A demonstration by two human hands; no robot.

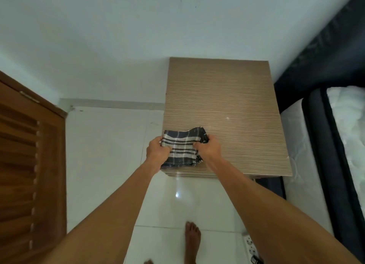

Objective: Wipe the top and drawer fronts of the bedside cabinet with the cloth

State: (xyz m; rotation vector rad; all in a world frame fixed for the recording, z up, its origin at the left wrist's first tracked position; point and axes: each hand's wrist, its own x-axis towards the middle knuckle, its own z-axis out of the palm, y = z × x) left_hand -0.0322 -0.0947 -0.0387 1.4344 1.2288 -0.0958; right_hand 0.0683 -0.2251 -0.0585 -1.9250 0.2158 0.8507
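The bedside cabinet (223, 98) has a light wood-grain top and stands against the white wall. A folded blue-and-white checked cloth (182, 147) lies on its front left corner. My left hand (157, 152) grips the cloth's left edge. My right hand (209, 146) grips its right edge, fingers curled over the fabric. Only thin edges of the drawer fronts (189, 175) show below the top's front rim.
A bed with a dark frame and a white mattress (320, 145) stands close on the right. A brown louvred wooden door (25, 165) is on the left. White floor tiles (110, 155), my bare foot (192, 242) and a white power strip (249, 247) lie below.
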